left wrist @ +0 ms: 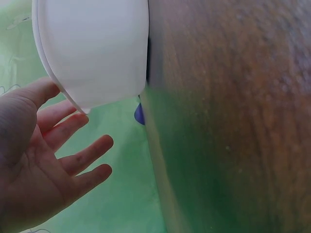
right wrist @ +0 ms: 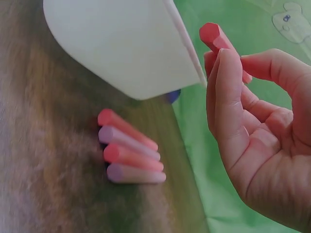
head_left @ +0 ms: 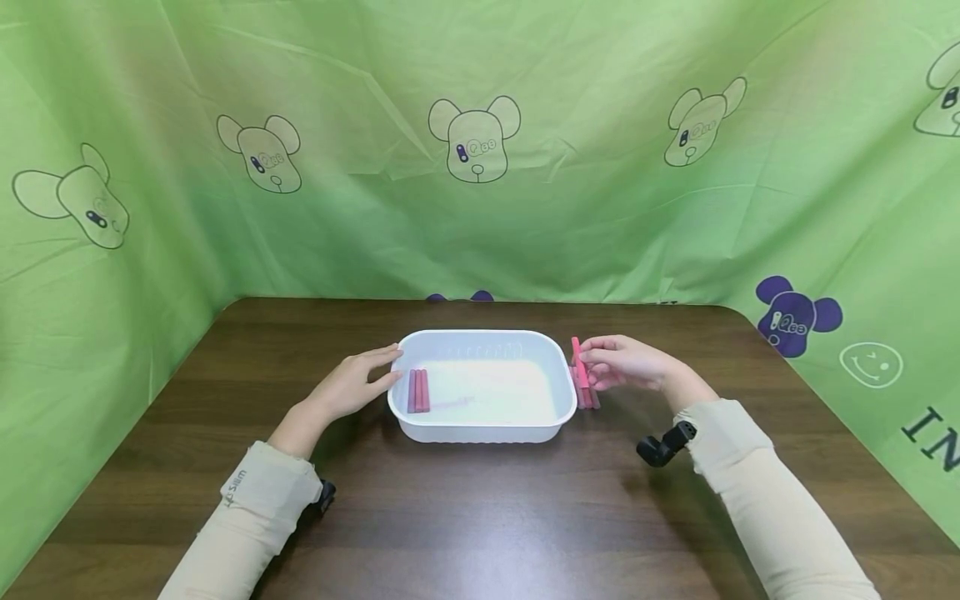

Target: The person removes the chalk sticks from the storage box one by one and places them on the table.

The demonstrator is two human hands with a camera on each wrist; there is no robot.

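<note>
Green cloth [head_left: 480,242] behind; my right hand [head_left: 628,363] pinches one stick [head_left: 581,368], half-hiding four [right wrist: 133,155]; spread left hand [head_left: 348,386] touches tub [head_left: 480,434] holding three [head_left: 418,392]

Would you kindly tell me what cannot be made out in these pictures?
Left wrist: inside of the tray, hidden by its wall; far end cut by top edge.
Right wrist: middle of the held stick, behind the right hand.
Head: parts of the loose sticks, behind that hand.

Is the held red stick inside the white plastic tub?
Out: the right hand pinches the red stick beside the white tub, past its rim.
</note>
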